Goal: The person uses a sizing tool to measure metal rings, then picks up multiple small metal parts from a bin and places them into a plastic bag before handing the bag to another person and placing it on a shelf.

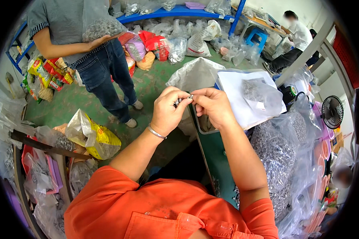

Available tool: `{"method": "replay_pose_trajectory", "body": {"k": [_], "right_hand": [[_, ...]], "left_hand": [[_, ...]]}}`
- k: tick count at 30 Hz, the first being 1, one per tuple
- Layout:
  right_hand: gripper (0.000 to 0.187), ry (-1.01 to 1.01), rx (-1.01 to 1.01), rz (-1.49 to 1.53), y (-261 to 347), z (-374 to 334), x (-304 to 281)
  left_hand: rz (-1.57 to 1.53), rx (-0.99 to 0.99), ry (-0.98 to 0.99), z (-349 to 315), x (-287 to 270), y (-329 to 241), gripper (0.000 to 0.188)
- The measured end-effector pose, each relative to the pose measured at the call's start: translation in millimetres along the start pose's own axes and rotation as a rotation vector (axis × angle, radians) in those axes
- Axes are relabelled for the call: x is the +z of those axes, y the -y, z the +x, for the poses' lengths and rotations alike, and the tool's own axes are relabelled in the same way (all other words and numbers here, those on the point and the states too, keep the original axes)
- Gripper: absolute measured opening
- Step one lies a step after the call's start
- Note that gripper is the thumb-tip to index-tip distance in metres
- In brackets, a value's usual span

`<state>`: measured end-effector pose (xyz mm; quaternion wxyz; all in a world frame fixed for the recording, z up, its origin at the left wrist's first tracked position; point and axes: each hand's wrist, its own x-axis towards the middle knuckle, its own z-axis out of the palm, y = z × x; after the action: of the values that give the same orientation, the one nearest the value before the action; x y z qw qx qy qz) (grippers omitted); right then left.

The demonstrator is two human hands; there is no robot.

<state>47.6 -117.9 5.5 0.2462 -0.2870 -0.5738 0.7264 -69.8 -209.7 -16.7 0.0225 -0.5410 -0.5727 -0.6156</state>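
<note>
My left hand point(166, 109) and my right hand point(214, 106) meet in front of me, fingertips pinching a small shiny metal piece point(190, 96) between them. More small metal pieces point(176, 102) show inside the curled fingers of my left hand. Their exact kind is too small to make out. Below my right hand is the rim of a plastic tray point(208, 132) on the green bench point(225, 181). A whitish sack point(197, 71) gapes just beyond my hands. Beside my right hand lie white sheets point(230, 81) with a clear bag of small parts point(261, 95) on top.
A heap of bagged metal parts point(269, 159) covers the bench at my right, near a black fan point(332, 111). At the far left stands a person point(103, 67) holding a clear bag of parts. A yellow sack point(103, 139) sits on the floor; another person point(299, 38) sits far right.
</note>
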Motion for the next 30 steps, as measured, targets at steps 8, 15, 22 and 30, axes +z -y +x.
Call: {"method": "replay_pose_trajectory", "body": {"k": [8, 15, 22, 30], "right_hand": [[0.014, -0.018, 0.049, 0.055, 2.6, 7.1, -0.8], [0.01, -0.025, 0.069, 0.148, -7.7, 12.3, -5.0], [0.011, -0.07, -0.001, 0.141, -9.7, 16.2, 6.0], [0.013, -0.046, -0.025, 0.171, -14.1, 24.6, 14.6]], "left_hand": [[0.011, -0.008, 0.008, 5.8, 0.5, 1.0, 0.011], [-0.008, -0.014, 0.012, 6.4, 7.2, 7.4, 0.01], [-0.055, -0.06, -0.005, 7.1, 5.4, 16.5, 0.01], [-0.023, -0.04, -0.027, 9.7, -2.7, 22.9, 0.011]]}}
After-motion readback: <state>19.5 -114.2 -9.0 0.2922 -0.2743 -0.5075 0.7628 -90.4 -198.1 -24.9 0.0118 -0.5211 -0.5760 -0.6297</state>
